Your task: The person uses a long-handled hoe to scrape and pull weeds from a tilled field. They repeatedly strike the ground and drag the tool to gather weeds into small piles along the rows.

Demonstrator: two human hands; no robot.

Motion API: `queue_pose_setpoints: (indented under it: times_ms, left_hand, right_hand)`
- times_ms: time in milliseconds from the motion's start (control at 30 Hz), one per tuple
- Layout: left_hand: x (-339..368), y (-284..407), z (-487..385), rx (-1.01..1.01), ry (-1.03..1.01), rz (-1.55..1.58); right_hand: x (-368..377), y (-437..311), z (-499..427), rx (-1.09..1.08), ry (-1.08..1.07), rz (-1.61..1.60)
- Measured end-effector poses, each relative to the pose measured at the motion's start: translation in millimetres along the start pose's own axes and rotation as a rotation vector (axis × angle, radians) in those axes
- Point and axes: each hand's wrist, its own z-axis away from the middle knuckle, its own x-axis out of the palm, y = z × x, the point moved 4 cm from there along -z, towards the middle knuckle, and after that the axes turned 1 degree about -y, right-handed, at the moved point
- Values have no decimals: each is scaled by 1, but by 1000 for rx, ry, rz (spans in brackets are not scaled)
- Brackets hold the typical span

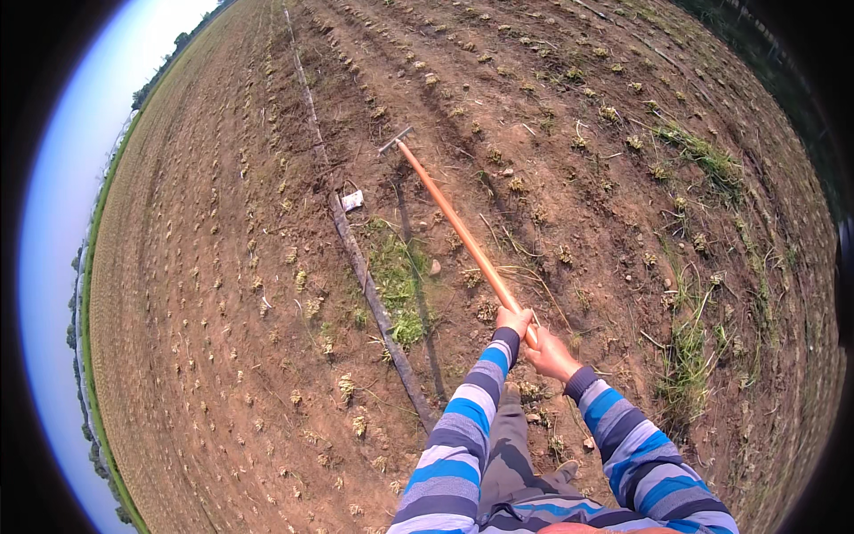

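Observation:
A long-handled rake or hoe [460,227] with an orange shaft stretches away from me over the soil. Its narrow metal crosswise head [396,139] is at or just above the ground; contact cannot be told. My left hand [514,322] grips the shaft near its close end. Right behind it, my right hand [552,355] is wrapped around the shaft's end. To the left of the shaft lies a patch of loose green weeds [400,287], crossed by the shaft's shadow. A pale stone [435,268] sits beside that patch.
A flat grey hose [363,274] runs lengthwise along the field on my left. Touching its side is a white printed packet [352,200]. Rows of small yellowish dried plants [346,387] cover the brown soil. Taller grass clumps [687,364] grow on the right.

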Motion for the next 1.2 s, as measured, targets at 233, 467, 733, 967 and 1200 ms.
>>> queue_pose_setpoints:
  times_ms: [233, 467, 733, 967, 1200]
  left_hand:
    - [45, -85, 36, -199, 3, -113]
    - [100, -140, 97, -396, 58, 183]
    - [166, -244, 213, -716, 24, 4]
    - [257, -385, 419, -1129, -569, -110]
    - [247, -371, 389, -1138, -378, 172]
  right_hand:
    - [-16, 81, 229, 137, -54, 87]
    - [-17, 148, 431, 361, -94, -23]
    - [-5, 216, 625, 863, -221, -169]
    - [-18, 248, 755, 1069, -241, -182]
    - [-32, 287, 808, 1028, -244, -66]
